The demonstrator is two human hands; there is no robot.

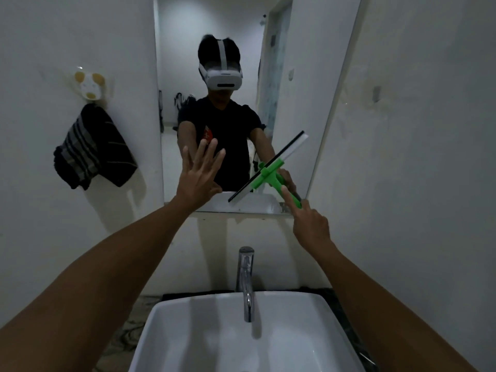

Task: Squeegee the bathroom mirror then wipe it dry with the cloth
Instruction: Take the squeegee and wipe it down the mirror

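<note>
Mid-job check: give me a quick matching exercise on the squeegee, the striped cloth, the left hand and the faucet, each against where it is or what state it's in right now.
Things:
1. squeegee
2. striped cloth
3. left hand
4. faucet

States:
A. hanging on the wall left of the mirror
B. open, fingers spread, low on the mirror
C. held by the right hand, blade tilted
D. upright behind the sink

Pairs: 1-C, 2-A, 3-B, 4-D

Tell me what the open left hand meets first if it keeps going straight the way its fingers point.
Most likely the mirror glass: the left hand is spread, fingers aimed forward and up at its lower part, nothing between them. How close it already is, I can't tell.
</note>
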